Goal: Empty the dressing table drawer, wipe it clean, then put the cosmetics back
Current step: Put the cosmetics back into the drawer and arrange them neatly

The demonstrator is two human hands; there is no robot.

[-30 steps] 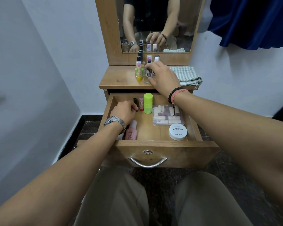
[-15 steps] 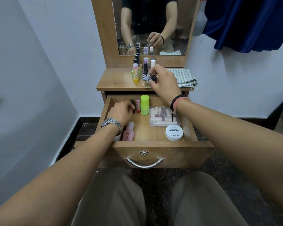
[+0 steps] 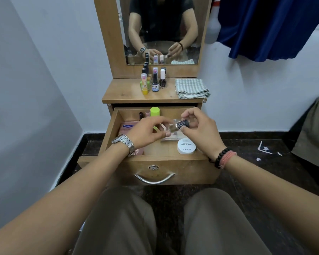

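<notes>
Wooden dressing table top — cluster of small bottles standing, folded checked cloth at right

The round white plastic tub in the drawer reads "zudio" and "NAIL POLISH". The flat pink tube carries a blue "Vaseline" badge; the small dark bottle on the tabletop shows letters too small to read

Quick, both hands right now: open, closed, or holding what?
Left hand: holding the clear end of the small bottle, pinched in its fingertips.
Right hand: pinching the same bottle's black cap.
</notes>
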